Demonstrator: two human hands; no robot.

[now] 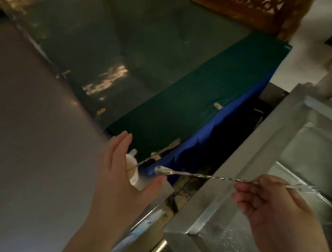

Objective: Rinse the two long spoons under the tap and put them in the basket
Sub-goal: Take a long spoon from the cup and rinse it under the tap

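My right hand [275, 212] pinches the twisted metal handle of a long spoon [205, 175], whose bowl points left over the gap beside the steel sink [244, 155]. My left hand [115, 176] is spread open around a small white cup [134, 172] standing on the grey counter; a thin metal handle, possibly a second long spoon [133, 166], sticks out of that cup. The fingers are apart and not closed on the cup. No tap and no basket are in view.
A grey counter [31, 137] fills the left. The steel sink basin [314, 153] drops away at the right. Behind lie a dark green surface [188, 95] with a blue cloth [212, 136] hanging off it, and a carved wooden frame [250, 1] at the top right.
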